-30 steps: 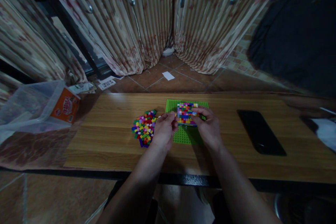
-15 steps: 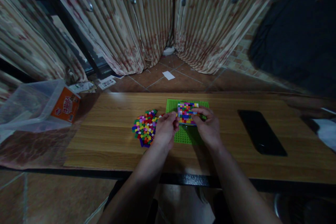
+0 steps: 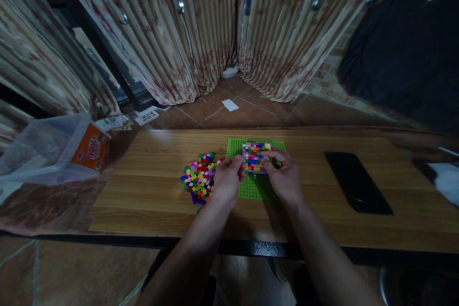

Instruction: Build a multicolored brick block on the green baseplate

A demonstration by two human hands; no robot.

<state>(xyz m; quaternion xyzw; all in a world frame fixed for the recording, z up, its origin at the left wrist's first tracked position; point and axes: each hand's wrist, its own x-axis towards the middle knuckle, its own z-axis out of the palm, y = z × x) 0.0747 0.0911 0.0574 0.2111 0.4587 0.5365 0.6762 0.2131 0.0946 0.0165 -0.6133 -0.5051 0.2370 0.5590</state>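
A block of small multicoloured toy bricks (image 3: pixel 255 157) stands on the green studded baseplate (image 3: pixel 251 192). My left hand (image 3: pixel 229 172) is closed in a pinch at the block's left side; what its fingertips hold is too small to make out. On the right side, my right hand (image 3: pixel 285 172) grips the block's edge, thumb low and forefinger reaching over the top bricks. Its other fingers are partly hidden. Left of my left hand lies a loose pile of coloured bricks (image 3: pixel 199 177), partly covered by that hand.
The wooden table (image 3: pixel 143 201) carries a black phone-like slab (image 3: pixel 356 181) on the right. Beyond the left end is a clear plastic bin (image 3: pixel 46 148) with an orange label. Papers (image 3: pixel 147 115) lie on the tiled floor, and striped curtains (image 3: pixel 201 33) hang behind.
The whole view has shifted slightly, so the table appears a little lower. Both hands stay at the brick block with almost the same grip.
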